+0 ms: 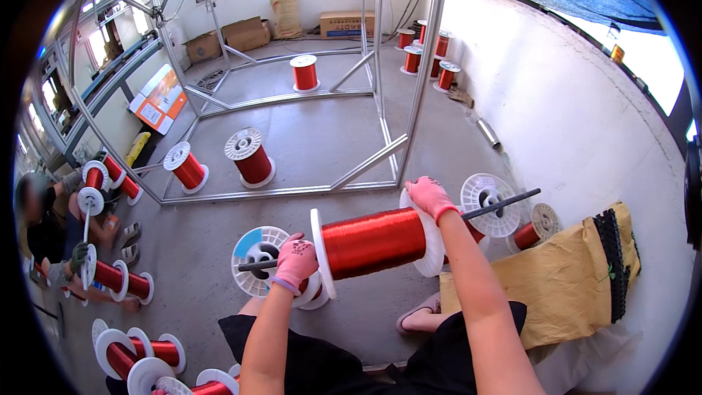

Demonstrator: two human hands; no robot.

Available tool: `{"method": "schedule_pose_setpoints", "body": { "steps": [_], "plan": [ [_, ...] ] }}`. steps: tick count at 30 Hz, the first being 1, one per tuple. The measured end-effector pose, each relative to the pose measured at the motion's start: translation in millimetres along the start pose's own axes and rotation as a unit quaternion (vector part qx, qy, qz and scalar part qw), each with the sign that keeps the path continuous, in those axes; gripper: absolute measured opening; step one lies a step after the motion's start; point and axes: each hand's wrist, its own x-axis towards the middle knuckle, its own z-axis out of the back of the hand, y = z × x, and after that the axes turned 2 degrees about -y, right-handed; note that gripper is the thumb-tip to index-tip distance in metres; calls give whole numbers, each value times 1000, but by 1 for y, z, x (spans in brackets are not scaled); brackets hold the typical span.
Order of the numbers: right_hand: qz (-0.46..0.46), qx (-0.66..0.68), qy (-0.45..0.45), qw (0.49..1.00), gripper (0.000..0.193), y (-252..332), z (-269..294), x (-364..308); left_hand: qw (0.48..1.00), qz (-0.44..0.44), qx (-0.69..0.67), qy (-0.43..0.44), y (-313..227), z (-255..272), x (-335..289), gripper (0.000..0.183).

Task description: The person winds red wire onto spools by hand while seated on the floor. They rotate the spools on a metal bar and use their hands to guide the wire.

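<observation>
A large spool of red wire [373, 243] with white end flanges lies on its side in front of me. A dark rod [504, 202] sticks out on both sides of it, apparently running through its core. My left hand [296, 262], in a pink glove, is closed around the rod beside the left flange. My right hand [430, 197], also gloved in pink, curls over the top rim of the right flange; its fingertips are partly hidden. Below the rod's ends are a spool with a white and blue flange [257, 240] and a white-flanged spool [484, 189].
An aluminium frame [285, 194] stands ahead, with upright wire spools [252, 159] inside it. More spools [412, 60] line the right wall. A tan sack [541, 285] lies at my right. On the left, a co-worker's gloved hand [78, 256] is among spools; others lie lower left.
</observation>
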Motion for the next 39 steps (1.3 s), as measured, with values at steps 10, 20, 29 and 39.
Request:
{"method": "schedule_pose_setpoints", "body": {
  "steps": [10,20,29,39],
  "plan": [
    [-7,23,3,1000,49,4,6,-14,996,45,63,-36,-19,24,-4,18],
    [176,171,-299,922,43,-93,-86,-126,994,-14,67,-90,-5,-7,-5,23],
    [32,77,-84,993,42,-222,-213,-140,996,2,63,-63,-4,-6,1,20],
    [-38,126,16,991,51,-227,-222,-154,994,-11,38,-103,0,-22,-2,20]
  ]
}}
